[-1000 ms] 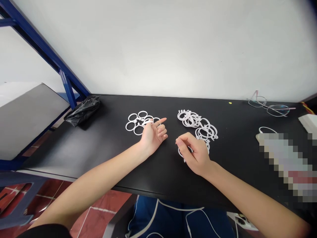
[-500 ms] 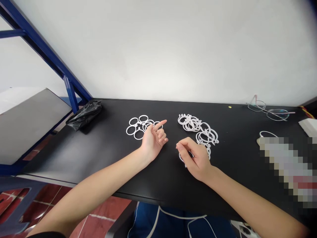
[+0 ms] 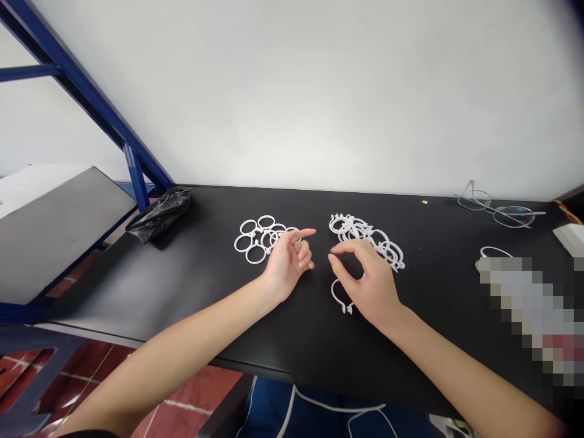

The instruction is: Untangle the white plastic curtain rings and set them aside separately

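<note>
My left hand (image 3: 288, 260) rests palm up on the black table (image 3: 205, 286), index finger pointing right, the other fingers loosely curled, nothing in it. Just behind it lies a group of closed white plastic rings (image 3: 256, 238). My right hand (image 3: 370, 281) hovers with thumb and index finger apart, its fingertips at the near edge of a heap of white rings (image 3: 365, 234). A single open white ring (image 3: 340, 298) lies on the table beside and partly under that hand.
A crumpled black bag (image 3: 159, 210) sits at the table's back left, near a blue metal frame (image 3: 132, 164). Glasses (image 3: 497, 210) lie at the back right. A blurred-out object (image 3: 529, 304) and a white cable (image 3: 495, 250) occupy the right side.
My right hand has opened from a pinch and reached forward to the heap; the open ring now lies on the table. My left hand drifted slightly right.
</note>
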Demonstrator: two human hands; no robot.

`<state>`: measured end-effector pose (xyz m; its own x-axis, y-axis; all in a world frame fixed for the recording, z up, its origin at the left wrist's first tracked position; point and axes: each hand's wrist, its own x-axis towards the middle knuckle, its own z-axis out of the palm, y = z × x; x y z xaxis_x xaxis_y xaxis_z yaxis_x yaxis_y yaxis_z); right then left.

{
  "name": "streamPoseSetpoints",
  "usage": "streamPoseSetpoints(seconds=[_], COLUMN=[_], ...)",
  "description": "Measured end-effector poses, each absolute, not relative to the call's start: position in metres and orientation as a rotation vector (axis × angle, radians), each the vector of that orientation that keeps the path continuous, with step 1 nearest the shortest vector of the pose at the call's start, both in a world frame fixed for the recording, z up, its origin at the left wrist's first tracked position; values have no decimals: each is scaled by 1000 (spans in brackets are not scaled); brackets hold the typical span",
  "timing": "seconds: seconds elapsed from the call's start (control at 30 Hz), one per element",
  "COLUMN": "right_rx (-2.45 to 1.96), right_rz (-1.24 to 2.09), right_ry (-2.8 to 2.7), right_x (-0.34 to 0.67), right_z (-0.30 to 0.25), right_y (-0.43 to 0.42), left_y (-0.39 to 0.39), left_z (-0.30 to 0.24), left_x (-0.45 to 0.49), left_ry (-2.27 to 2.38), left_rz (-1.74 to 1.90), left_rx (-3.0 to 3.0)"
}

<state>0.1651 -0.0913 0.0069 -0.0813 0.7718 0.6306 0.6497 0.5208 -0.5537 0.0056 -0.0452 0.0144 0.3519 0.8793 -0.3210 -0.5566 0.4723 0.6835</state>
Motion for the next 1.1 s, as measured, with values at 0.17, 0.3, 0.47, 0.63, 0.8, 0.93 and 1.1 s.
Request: streamPoseSetpoints(seconds=[0.17, 0.3, 0.47, 0.63, 0.8, 0.93, 1.1], right_rx=[-1344, -1349, -1349, -1354, -1369, -1393, -1436], right_rz=[-22, -47, -51, -43, -54, -63, -64], right_ry=[-1913, -1936, -1959, -1965, -1973, -1984, -1998], right_x=[182, 192, 197, 198, 198, 199, 200], right_z=[-2, -5, -10, -11, -11, -10, -8], right_y=[-75, -68, -64, -63, -63, -62, -63], left_y=[-47, -49, -49, -49, -50, -50, -50], left_z=[15, 16, 16, 15, 14, 14, 15], left_x=[9, 9, 9, 10, 11, 10, 9], left_ry=[771, 806, 830, 834, 840, 835, 831], left_rz=[895, 904, 900, 899, 907, 908, 905], left_rx=[623, 648, 655, 669, 679, 683, 677])
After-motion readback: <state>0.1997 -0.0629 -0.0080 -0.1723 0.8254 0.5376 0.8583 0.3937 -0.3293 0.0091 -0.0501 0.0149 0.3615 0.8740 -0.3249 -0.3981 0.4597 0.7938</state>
